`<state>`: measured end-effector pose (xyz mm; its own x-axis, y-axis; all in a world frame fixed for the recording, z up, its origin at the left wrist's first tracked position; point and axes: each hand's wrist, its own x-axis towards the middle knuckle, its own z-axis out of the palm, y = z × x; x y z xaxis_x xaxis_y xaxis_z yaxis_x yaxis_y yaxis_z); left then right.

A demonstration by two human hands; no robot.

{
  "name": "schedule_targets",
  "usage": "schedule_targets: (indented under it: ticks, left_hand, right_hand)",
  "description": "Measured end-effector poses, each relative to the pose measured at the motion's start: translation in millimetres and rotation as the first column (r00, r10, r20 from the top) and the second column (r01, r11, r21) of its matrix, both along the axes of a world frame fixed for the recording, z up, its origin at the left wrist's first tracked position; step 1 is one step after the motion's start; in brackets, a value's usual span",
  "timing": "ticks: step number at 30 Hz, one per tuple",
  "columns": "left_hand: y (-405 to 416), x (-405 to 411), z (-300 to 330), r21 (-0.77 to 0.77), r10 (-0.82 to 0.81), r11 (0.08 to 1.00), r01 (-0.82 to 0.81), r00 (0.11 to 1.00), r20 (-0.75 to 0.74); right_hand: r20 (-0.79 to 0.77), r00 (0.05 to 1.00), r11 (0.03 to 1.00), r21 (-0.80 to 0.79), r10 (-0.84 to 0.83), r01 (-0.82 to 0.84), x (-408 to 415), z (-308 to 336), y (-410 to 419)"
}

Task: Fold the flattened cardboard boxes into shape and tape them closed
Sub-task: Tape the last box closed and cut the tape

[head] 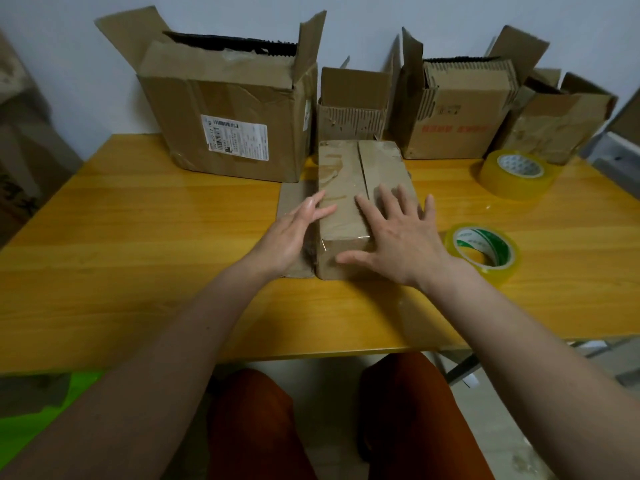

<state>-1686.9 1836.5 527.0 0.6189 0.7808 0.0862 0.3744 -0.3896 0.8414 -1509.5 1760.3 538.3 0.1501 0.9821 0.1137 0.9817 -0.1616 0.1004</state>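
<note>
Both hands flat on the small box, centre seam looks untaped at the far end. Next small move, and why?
Probably reach the right hand to the nearer tape roll beside it. The small box has its top flaps folded shut, with the seam between them still showing; the left hand rests open against its left side and can steady it.

We see a smooth, slightly glossy wood-grain table [138, 237]. On it the small box [349, 188] is matt brown cardboard, worn, with shiny clear tape. The two tape rolls [483, 252] at right are glossy yellowish plastic. Far boxes [235, 109] show torn, ribbed cardboard.
</note>
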Motion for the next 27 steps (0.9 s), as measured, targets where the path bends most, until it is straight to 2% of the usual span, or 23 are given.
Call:
schedule_targets:
  ticks: [2,4,9,13,17,22,25,27]
  left_hand:
    - [2,1,0,-0.073,0.016,0.997,-0.011,0.997,0.07]
    - [2,2,-2,-0.084,0.027,0.996,-0.018,0.994,0.104]
    - [7,0,-4,-0.078,-0.011,0.997,0.019,0.995,0.102]
    - [11,1,-7,-0.055,-0.002,0.998,0.01,0.99,0.141]
    - [16,3,-13,0.006,-0.008,1.0,0.007,0.99,0.142]
    - [18,1,-18,0.088,-0.028,0.996,0.016,0.991,0.132]
    - [14,13,-17,0.185,0.023,0.982,-0.043,0.994,0.106]
    - [8,32,-17,0.251,0.086,0.963,-0.1,0.994,0.066]
  right_hand:
    - [-0.052,0.998,0.999,0.033,-0.022,0.024,-15,2,5]
    - [-0.005,1.0,0.999,0.048,0.011,-0.011,-25,2,7]
    - [0.019,0.992,0.992,-0.009,0.128,-0.128,-13,1,6]
    - [-0.062,0.998,0.997,-0.071,0.03,-0.035,-28,6,12]
    - [0.031,0.999,0.999,0.037,-0.021,0.02,-45,1,16]
    - [-0.106,0.964,0.97,0.055,0.243,-0.238,-7,5,5]
    - [-0.172,0.959,0.969,0.144,0.223,-0.199,33,9,-5]
    - [-0.291,0.922,0.961,0.182,0.254,-0.207,44,4,-6]
